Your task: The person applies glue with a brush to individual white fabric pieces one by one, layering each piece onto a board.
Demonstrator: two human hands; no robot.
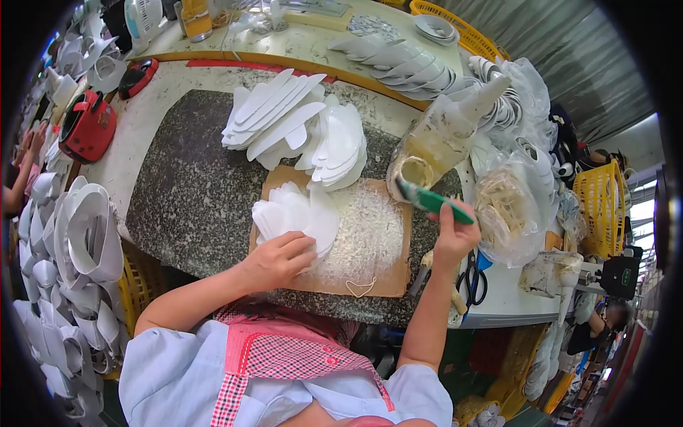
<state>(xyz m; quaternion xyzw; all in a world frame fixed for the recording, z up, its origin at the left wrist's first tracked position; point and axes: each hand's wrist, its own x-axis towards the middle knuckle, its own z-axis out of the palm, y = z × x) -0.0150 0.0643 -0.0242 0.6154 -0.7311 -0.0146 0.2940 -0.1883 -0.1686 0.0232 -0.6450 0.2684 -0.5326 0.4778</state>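
Note:
My left hand (pixel 284 260) rests with its fingers together on the lower edge of a fanned stack of white flat pieces (pixel 295 213). That stack lies on a glue-smeared cardboard sheet (pixel 370 235). In my right hand (pixel 457 231) is a green-handled brush (pixel 437 203), its bristle end at the mouth of a glue-crusted plastic bottle (pixel 434 142) lying tilted on its side. Two more piles of white pieces, one at the upper left (pixel 274 114) and one beside it (pixel 334 146), sit on the dark speckled slab (pixel 192 171) beyond the cardboard.
Black-handled scissors (pixel 473 285) lie right of my right forearm. A plastic bag (pixel 505 213) stands near the bottle. A red container (pixel 87 128) is at the left, with stacked white parts (pixel 89 228) below it. Yellow baskets (pixel 599 206) and another person (pixel 605 324) are at the far right.

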